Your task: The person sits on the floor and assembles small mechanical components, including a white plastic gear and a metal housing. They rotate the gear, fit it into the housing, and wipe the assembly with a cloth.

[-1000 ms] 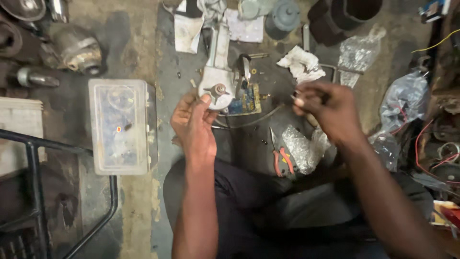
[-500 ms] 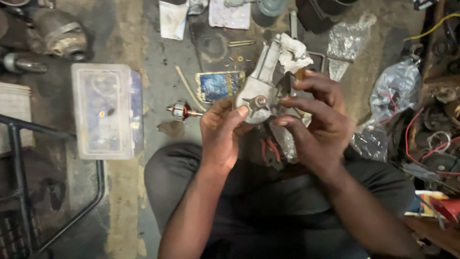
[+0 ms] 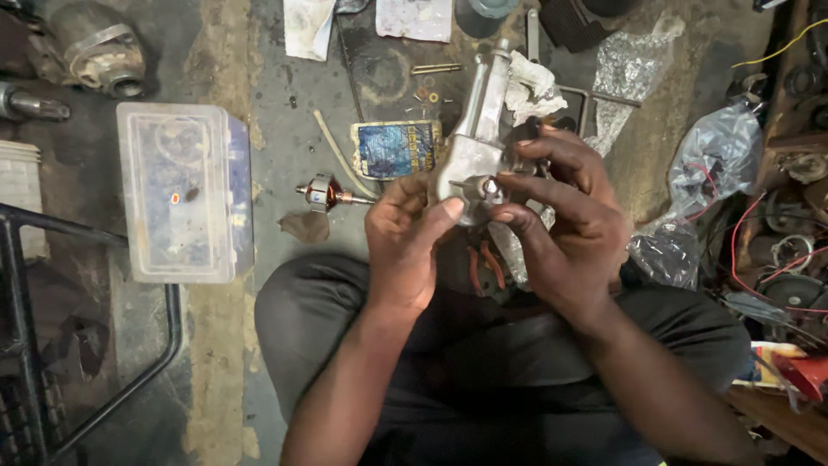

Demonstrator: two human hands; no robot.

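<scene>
I have both hands on the grey metal housing, raised over my lap above the floor: left hand fingers curled beneath, right hand fingers pinching its hub. A slip could drop it onto the armature.

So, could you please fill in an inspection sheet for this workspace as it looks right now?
Surface: stained concrete floor, dusty.
Job's things: grey metal motor housing, held up over the lap.
Clutter: clear plastic box; copper-wound rotor; blue packet; white rag; red-handled pliers; plastic bags.
Hands: left hand and right hand both grip the housing.
Cables: red wires at the right.
Surroundings: black metal frame at the left; motor parts at top left.
</scene>
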